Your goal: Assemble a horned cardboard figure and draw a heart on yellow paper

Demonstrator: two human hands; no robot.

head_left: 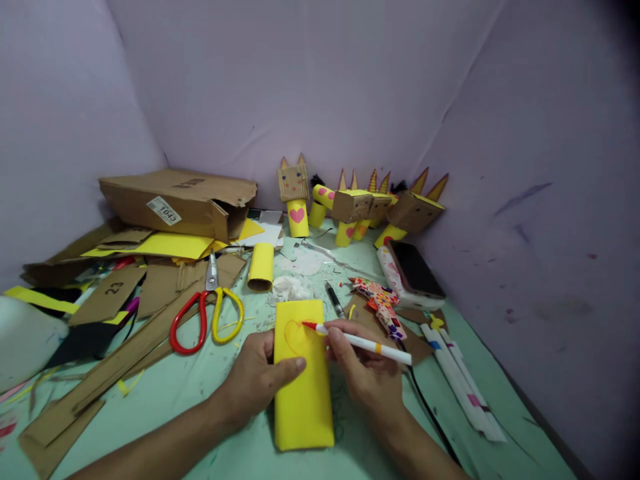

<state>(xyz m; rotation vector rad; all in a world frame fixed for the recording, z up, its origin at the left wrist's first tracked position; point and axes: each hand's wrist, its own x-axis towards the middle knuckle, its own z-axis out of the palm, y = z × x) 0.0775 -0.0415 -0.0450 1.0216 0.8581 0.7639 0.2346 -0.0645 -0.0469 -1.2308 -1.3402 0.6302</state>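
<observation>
Yellow paper [303, 393] under both hands — scissors [206, 313], cardboard scraps [115, 363] beside.

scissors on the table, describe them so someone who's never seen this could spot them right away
Start at the flattened cardboard box at the back left of the green table. In front of it, on brown cardboard strips, lie the scissors, blades pointing away, left of the yellow paper under the left hand. They alone have mismatched handles: one red, one yellow.
</observation>
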